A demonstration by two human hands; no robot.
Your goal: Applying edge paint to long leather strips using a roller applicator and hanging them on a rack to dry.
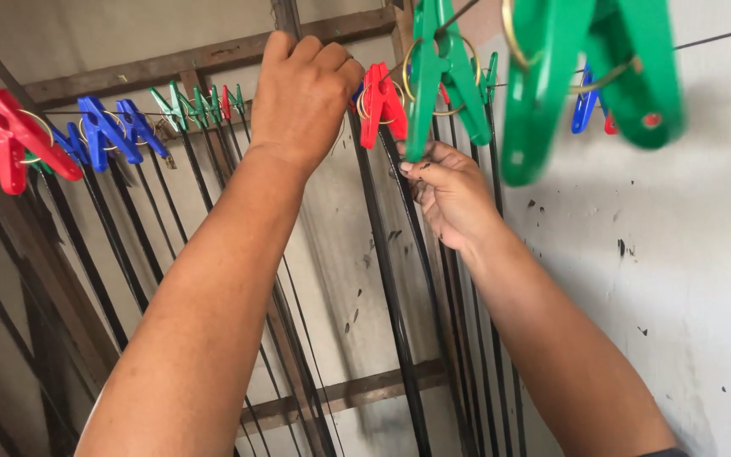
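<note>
Blurred green peg [590, 80] nearest, left hand [302, 93] fisted at wire, right hand [450, 195] fingers pinching black strips [391, 288]

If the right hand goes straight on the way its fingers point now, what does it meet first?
The right hand points up and to the left, its fingertips pinching a black strip. Just beyond them hangs the red peg on the line, so it would probably meet that first, though depth is unclear.

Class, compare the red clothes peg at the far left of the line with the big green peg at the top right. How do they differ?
The red peg looks small and sharp; the green peg looms large and blurred, closest to the camera. The red peg hangs far to the left of the left hand; the green peg hangs above and right of the right hand. Both are plastic pegs with metal ring springs.
</note>
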